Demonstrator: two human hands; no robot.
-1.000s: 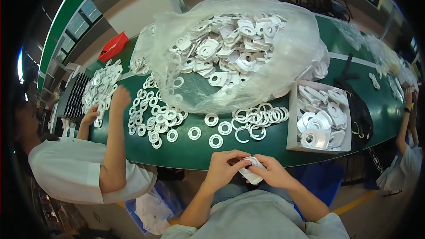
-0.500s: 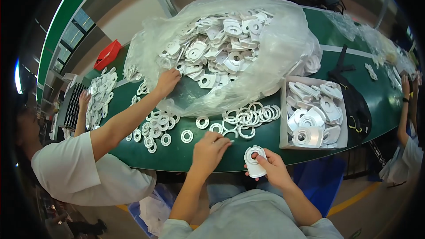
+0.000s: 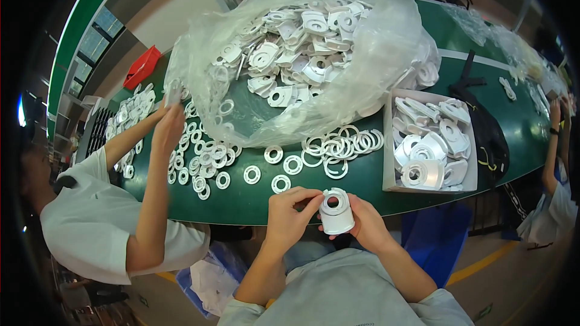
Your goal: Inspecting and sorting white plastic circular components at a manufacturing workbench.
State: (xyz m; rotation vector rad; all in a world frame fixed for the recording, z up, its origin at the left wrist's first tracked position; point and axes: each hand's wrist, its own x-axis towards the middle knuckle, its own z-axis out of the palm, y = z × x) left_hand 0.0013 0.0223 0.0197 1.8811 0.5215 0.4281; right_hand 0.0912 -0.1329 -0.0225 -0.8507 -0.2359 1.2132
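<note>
Where half a second ago the co-worker's arm (image 3: 158,163) stretched into the clear plastic bag of white moulded parts (image 3: 314,54), it has since drawn back to that bag's left edge, and the person's left hand (image 3: 289,214) has closed in on the white round plastic part with a centre hole (image 3: 336,211). Left of the bag lie loose white flat rings (image 3: 205,163) on the green table (image 3: 362,181); right of the bag, an open white cardboard box (image 3: 389,163) holds more moulded parts. Below the bag, off the table edge, the left hand pinches the part's upper rim with its fingertips, while the right hand (image 3: 365,224) cups it from behind, fingers wrapped around it.
</note>
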